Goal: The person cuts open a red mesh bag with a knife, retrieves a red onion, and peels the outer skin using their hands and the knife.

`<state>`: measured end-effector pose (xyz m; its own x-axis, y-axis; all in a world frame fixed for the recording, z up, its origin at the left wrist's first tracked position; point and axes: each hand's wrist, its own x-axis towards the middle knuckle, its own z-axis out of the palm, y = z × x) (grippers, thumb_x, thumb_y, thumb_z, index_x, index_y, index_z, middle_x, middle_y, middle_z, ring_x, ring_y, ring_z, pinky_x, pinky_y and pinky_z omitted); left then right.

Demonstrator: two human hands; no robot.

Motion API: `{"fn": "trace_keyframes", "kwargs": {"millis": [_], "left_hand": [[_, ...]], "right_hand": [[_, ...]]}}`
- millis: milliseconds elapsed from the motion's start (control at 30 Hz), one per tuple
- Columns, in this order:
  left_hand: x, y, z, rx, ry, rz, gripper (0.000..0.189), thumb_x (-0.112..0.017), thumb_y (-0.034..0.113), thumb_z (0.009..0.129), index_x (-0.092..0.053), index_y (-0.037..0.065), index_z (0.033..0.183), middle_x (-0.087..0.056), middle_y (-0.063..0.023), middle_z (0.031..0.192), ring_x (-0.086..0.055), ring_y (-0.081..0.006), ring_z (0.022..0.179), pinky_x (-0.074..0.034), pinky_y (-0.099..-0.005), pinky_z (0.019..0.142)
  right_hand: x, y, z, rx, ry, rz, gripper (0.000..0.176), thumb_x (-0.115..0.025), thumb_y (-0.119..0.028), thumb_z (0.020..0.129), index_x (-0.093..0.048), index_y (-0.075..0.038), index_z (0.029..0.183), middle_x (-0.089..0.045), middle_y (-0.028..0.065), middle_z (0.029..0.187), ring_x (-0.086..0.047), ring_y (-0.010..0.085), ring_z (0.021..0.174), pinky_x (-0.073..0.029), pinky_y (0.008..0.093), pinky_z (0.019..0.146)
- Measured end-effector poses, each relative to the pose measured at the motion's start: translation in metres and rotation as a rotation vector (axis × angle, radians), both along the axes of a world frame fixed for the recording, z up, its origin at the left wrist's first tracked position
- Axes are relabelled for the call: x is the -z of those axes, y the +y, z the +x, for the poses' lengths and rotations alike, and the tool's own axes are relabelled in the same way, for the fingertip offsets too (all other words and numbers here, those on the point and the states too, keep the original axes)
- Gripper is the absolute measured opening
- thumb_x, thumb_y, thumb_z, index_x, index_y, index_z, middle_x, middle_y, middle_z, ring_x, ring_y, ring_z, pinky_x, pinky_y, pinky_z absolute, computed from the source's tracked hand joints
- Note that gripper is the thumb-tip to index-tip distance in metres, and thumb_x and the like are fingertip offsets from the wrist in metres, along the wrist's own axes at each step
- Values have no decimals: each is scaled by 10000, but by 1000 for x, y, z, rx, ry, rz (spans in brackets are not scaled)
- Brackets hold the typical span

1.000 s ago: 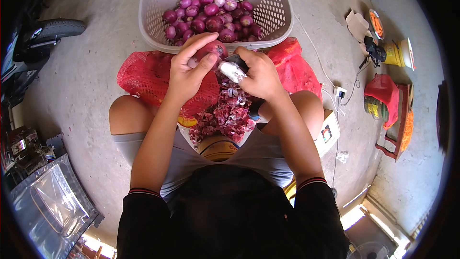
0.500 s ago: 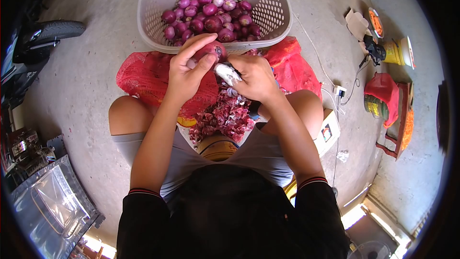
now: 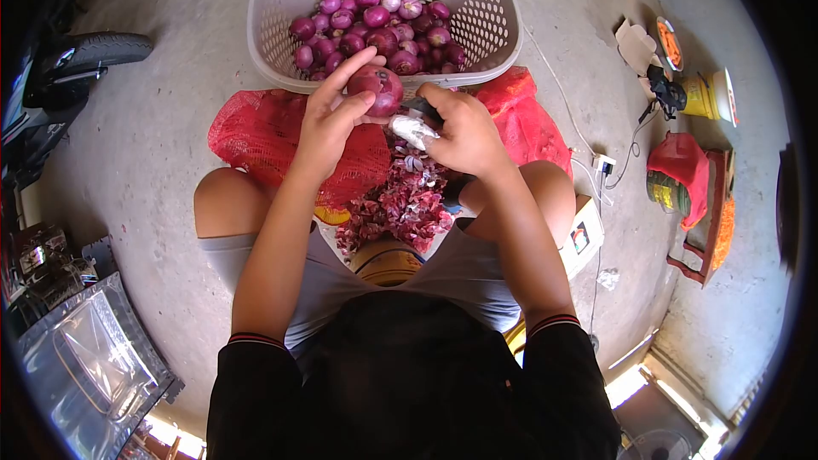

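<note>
My left hand is closed around a red onion, held up in front of the basket with its reddish-purple skin showing. Just right of it, my right hand grips a small knife; only a dark grey part shows under the index finger. A white wrapping covers the thumb of that hand. Below both hands lies a heap of onion skins, on top of a yellowish container between my legs.
A grey plastic basket of red onions stands ahead. Red mesh sacks lie before my knees. At right are a cable with a plug box, a white box and a yellow bucket. A wheel is at left.
The onion has turned in my left hand, showing more of its side. My right hand has shifted slightly right and down, exposing more of the knife.
</note>
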<state>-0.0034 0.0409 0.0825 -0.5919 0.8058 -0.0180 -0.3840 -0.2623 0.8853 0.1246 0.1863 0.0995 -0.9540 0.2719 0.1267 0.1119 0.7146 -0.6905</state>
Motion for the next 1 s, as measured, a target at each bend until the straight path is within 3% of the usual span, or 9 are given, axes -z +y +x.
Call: {"fn": "trace_keyframes", "kwargs": {"millis": [267, 567, 767, 867, 1000], "left_hand": [[-3, -3, -1, 65, 124, -120, 514, -562, 95, 880, -415, 77, 1372, -518, -80, 1292, -543, -103, 1016, -509, -230, 673], [-1, -3, -1, 112, 192, -79, 508, -569, 82, 881, -421, 68, 1367, -520, -77, 1291, -552, -84, 953, -476, -215, 671], [-7, -4, 1, 129, 253, -159, 510, -555, 131, 881, -421, 40, 1365, -541, -111, 1272, -538, -71, 823, -445, -203, 628], [-4, -4, 0, 144, 269, -152, 513, -563, 155, 884, -422, 36, 1363, -552, -104, 1259, -533, -60, 799, -434, -192, 607], [-3, -4, 1, 161, 278, -140, 502, -561, 163, 889, -429, 33, 1356, -552, -107, 1256, -529, -58, 795, -434, -194, 609]], "right_hand": [[-9, 5, 1, -19, -49, -60, 262, -666, -197, 742, -557, -10, 889, -590, 177, 738, -595, 359, 698, -458, 411, 620], [1, 5, 0, -78, -42, -120, 222, -648, -167, 759, -532, -3, 853, -579, 183, 735, -592, 355, 716, -445, 406, 639], [-6, 6, 1, -75, -62, -101, 219, -652, -166, 755, -546, -6, 861, -584, 183, 742, -584, 357, 709, -444, 406, 637], [7, 10, 0, -142, -29, -110, 274, -663, -173, 701, -589, -21, 916, -618, 206, 803, -602, 394, 787, -466, 455, 664], [3, 9, 2, -165, -72, -143, 257, -653, -147, 694, -609, -50, 928, -624, 186, 805, -605, 388, 778, -475, 448, 660]]}}
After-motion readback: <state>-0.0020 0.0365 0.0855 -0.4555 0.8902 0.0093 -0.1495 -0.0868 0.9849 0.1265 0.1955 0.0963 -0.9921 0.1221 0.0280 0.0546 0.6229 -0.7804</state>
